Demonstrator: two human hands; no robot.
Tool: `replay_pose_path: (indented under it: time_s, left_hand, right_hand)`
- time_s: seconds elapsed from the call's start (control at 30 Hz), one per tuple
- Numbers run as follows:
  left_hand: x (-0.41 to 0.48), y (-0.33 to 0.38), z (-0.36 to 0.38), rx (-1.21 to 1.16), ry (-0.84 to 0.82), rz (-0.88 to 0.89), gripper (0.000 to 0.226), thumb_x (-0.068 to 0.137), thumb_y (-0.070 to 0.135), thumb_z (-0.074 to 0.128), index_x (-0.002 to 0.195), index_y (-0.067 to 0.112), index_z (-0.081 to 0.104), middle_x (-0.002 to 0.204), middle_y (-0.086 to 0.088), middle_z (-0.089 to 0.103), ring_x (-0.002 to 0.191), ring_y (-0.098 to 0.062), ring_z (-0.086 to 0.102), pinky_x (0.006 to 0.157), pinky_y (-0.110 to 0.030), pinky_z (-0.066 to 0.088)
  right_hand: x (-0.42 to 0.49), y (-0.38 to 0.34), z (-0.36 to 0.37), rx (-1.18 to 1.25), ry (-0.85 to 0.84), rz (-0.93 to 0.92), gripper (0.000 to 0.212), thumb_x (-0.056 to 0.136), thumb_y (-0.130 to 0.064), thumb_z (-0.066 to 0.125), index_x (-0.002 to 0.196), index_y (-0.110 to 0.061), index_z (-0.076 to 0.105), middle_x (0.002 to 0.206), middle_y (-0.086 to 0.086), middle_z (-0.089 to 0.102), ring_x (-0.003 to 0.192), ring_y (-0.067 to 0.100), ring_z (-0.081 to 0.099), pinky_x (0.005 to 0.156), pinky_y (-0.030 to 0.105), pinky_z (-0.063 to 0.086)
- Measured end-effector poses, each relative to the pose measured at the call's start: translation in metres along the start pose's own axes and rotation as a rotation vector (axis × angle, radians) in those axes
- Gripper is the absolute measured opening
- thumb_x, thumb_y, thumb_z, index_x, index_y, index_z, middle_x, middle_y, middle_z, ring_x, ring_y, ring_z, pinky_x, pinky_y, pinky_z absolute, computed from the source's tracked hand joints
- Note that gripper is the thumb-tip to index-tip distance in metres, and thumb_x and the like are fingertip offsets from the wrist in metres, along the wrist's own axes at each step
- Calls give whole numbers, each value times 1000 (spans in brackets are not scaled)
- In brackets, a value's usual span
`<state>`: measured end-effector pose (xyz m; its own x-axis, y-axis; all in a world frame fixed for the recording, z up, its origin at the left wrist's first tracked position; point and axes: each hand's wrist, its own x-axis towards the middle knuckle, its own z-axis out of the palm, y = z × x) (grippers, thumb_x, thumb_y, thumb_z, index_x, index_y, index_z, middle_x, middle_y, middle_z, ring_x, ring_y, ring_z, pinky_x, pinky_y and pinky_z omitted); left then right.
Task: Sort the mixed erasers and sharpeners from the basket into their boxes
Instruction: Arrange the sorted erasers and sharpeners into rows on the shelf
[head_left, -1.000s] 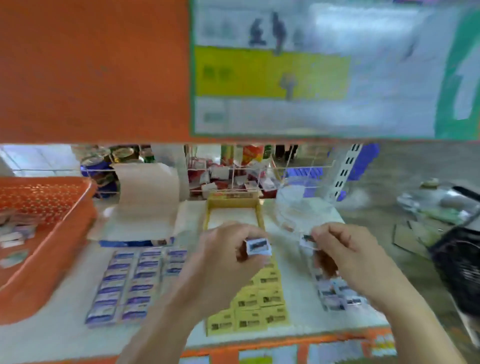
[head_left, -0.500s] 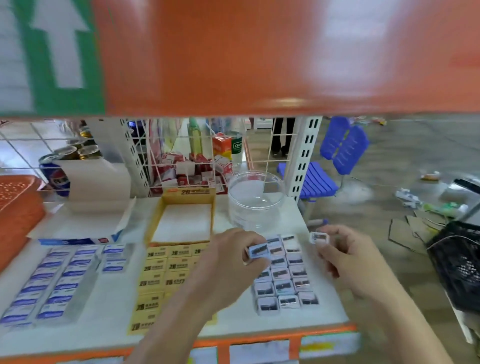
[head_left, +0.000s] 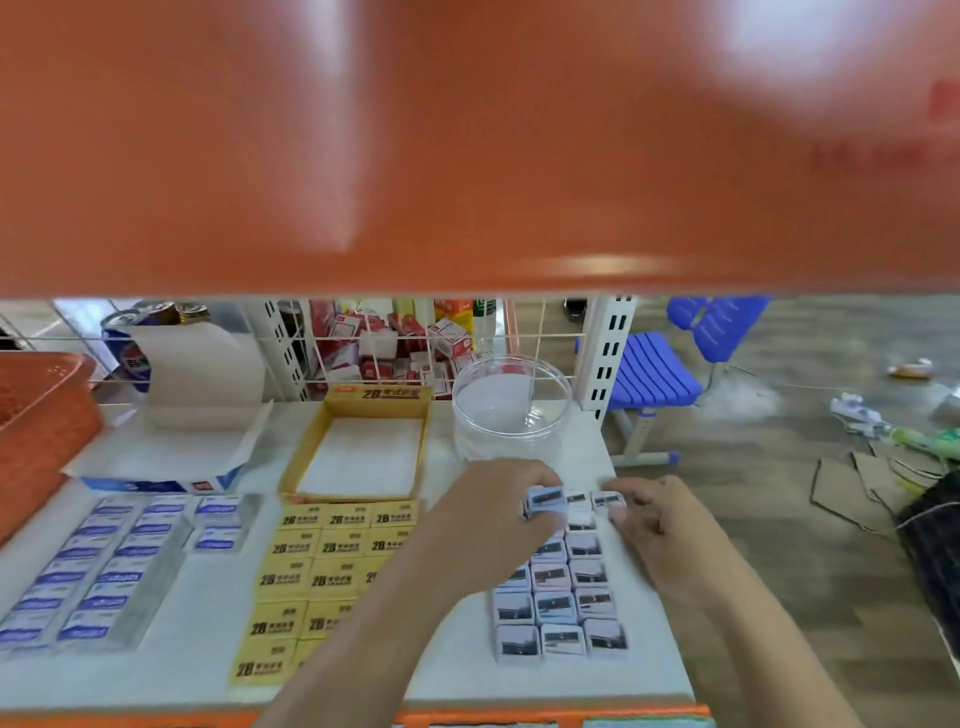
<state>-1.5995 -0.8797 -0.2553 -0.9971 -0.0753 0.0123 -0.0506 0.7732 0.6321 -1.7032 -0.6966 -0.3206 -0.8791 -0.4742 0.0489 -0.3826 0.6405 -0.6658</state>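
My left hand (head_left: 496, 512) pinches a small pale sharpener (head_left: 545, 501) just above the far end of a grid of sharpeners (head_left: 561, 608) laid out on the white shelf. My right hand (head_left: 654, 525) pinches another sharpener (head_left: 608, 500) and lowers it at the grid's far right corner. Yellow 2B erasers (head_left: 317, 566) lie in rows at the middle, blue-and-white erasers (head_left: 98, 566) at the left. An open yellow box (head_left: 363, 452) and an open blue-and-white box (head_left: 176, 441) stand behind them. The orange basket (head_left: 36, 415) is at the far left.
A clear round plastic tub (head_left: 511, 405) stands behind the sharpeners. An orange shelf (head_left: 467, 145) hangs overhead, blurred. A wire rack with red-and-white packs (head_left: 395, 343) lies beyond. A blue chair (head_left: 670, 358), cardboard scraps (head_left: 872, 478) and a black basket (head_left: 935, 561) are on the floor to the right.
The view has swung left and down. Both hands have dropped from in front of me to the far end of the sharpener grid, each still holding a sharpener.
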Motion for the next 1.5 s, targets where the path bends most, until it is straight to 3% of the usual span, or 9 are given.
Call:
replay_pose_path:
  time_s: [0.13,0.3,0.47,0.57,0.63,0.73,0.87,1.13,1.5]
  left_hand:
    - [19,4,12,-14,-105,10,21,91,33,57,111,30,60,105,8,63,88,-11,59,77,-30,50]
    - [29,1,23,-35,-134,8,9,91,30,55,100,30,58,84,5,62,70,-12,57,63,-30,46]
    - [29,-3,23,-44,-115,24,17,89,35,60,105,30,60,96,9,65,84,-8,60,77,-30,51]
    - [27,-2,23,-19,-39,78,23,88,35,63,110,28,62,106,11,61,99,-6,53,88,-26,45]
    - [26,0,23,-28,22,133,23,86,34,65,109,30,64,104,11,59,99,-5,50,86,-21,40]
    - [23,6,23,-84,75,166,26,82,31,72,107,34,66,94,15,58,90,0,51,77,-9,37]
    - [17,9,26,-165,47,108,40,75,33,78,112,30,61,98,12,59,93,1,55,80,-13,45]
    - [2,-13,5,134,181,-33,28,96,31,53,123,25,59,123,11,56,115,-7,47,95,-19,34]
    - [-1,-20,0,157,93,-217,34,99,30,48,132,23,52,134,7,53,116,-6,51,84,-17,31]
  right_hand:
    - [-1,-1,1,25,-28,30,31,95,-28,53,125,-30,59,97,-11,43,72,-4,49,64,9,33]
    - [-3,-3,-2,21,-36,36,31,96,-29,52,127,-33,56,95,-14,43,78,-4,50,65,5,33]
    - [-7,-8,-5,11,-1,44,36,93,-26,58,128,-29,55,103,-10,47,82,2,53,75,17,37]
    - [-11,-15,-13,84,154,15,20,87,-19,66,106,-26,67,91,-13,60,64,1,50,62,10,38]
    - [-15,-23,-19,263,141,31,8,86,-19,68,91,-25,69,74,-11,66,60,4,53,58,13,42]
    - [-17,-36,-24,505,7,50,11,85,-11,68,93,-19,68,73,0,70,66,17,59,62,29,47]
    - [-21,-40,-24,643,8,96,12,84,3,64,85,-8,69,61,9,60,50,12,50,47,18,39]
    - [-28,-18,-19,466,139,228,19,82,2,65,70,-13,68,57,3,60,49,15,51,50,32,43]
    - [-30,-24,-14,200,123,179,12,81,-20,72,74,-25,65,66,-2,64,51,2,47,50,14,39]
